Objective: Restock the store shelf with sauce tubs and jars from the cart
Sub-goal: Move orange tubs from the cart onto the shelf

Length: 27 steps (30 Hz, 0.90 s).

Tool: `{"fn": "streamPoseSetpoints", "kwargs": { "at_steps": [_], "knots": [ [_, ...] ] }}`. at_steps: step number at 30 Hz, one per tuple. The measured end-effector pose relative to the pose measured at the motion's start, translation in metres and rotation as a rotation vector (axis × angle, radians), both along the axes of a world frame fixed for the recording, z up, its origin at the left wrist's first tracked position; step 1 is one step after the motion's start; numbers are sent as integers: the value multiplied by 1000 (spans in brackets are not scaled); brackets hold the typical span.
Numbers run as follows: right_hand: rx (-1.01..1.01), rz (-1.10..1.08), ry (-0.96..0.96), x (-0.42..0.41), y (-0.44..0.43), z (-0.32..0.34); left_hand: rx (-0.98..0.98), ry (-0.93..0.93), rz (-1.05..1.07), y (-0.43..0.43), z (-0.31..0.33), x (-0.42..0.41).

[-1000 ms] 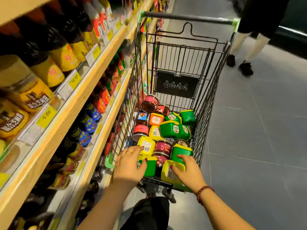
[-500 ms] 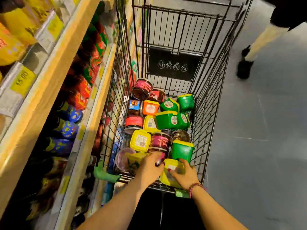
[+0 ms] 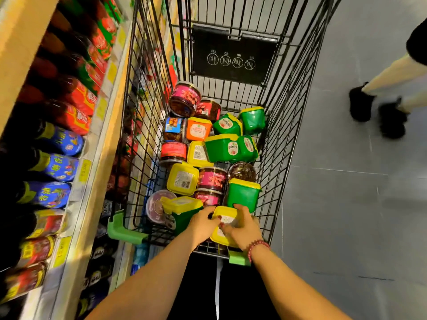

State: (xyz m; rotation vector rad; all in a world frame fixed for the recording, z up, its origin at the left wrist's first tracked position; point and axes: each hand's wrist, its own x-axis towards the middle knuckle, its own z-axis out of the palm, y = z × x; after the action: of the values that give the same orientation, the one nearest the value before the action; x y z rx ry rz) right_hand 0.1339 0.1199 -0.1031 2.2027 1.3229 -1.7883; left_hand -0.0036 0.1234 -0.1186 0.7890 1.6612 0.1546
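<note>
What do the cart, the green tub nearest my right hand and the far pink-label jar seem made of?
Cart: thin rigid grid, likely dark coated metal wire. Green tub: opaque, smooth, slightly glossy plastic, yellow lid. Pink-label jar: clear walls showing dark contents; glass or clear plastic, unclear which.

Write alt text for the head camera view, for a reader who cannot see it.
The left hand and right hand grip a yellow-lidded tub at the near end of a wire shopping cart. The cart holds more tubs and jars, green, yellow, orange and red. A shelf of bottles stands on the left.
</note>
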Motion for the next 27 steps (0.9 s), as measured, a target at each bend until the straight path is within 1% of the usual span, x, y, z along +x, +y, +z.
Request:
{"fn": "streamPoseSetpoints", "kwargs": {
  "at_steps": [3, 7, 8, 11, 13, 14, 16, 17, 19, 22, 25, 27],
  "knots": [
    [20, 20, -36, -2, 3, 13, 29, 52, -57, 2, 7, -5],
    [70, 24, -33, -3, 8, 32, 102, 56, -55, 7, 26, -16],
    [77, 19, -26, -3, 11, 35, 137, 58, -45, 9, 31, -19],
    [93, -22, 25, -4, 22, 43, 221, 5, 97, 16, 51, -24],
    [90, -133, 99, -4, 31, 48, 275, -62, 162, 23, 66, -26],
    [78, -200, 157, -5, 36, 54, 309, -127, 209, 25, 74, -27],
    [25, -325, 273, -6, 47, 65, 351, -305, 329, 30, 89, -31],
    [-5, -371, 326, -6, 53, 72, 382, -392, 353, 32, 95, -34],
    [-31, -435, 405, -8, 65, 89, 472, -483, 303, 39, 100, -41],
    [-62, -466, 479, -11, 80, 116, 552, -530, 241, 51, 113, -49],
    [-58, -468, 523, -16, 92, 135, 655, -506, 86, 56, 127, -55],
    [-31, -456, 533, -17, 98, 143, 687, -488, -12, 57, 135, -56]
  ]
}}
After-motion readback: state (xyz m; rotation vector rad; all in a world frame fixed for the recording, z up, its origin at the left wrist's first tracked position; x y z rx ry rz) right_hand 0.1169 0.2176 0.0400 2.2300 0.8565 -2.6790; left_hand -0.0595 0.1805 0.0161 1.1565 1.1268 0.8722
